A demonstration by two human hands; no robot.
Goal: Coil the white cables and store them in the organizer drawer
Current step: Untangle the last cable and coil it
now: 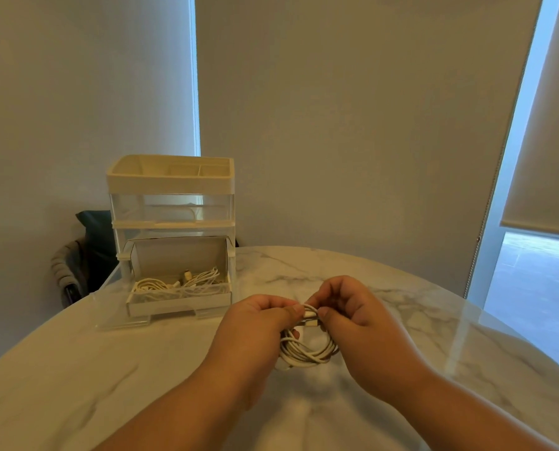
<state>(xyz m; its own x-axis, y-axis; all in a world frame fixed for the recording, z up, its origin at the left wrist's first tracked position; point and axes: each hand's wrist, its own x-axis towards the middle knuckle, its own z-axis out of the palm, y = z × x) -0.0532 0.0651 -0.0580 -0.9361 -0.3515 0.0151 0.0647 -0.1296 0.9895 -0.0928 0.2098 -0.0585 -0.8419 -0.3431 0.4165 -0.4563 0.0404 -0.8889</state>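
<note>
Views: one, wide-angle, head-worn.
Position: above the near edge of the round marble table (76, 385), close over it.
Facing: forward and down toward 12 o'clock, roller blinds (336, 125) beyond.
Framing: drawer organizer (170, 190) at 10 o'clock, near.

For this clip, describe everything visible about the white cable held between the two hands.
The white cable is a thin, smooth, plastic-looking cord wound into several loose round loops. The left hand and right hand pinch the top of the bundle from opposite sides, where a white connector end lies across the loops. The coil hangs below the fingers over the marble table, nearer the camera and right of the open drawer. Whether it touches the tabletop is unclear.
</note>
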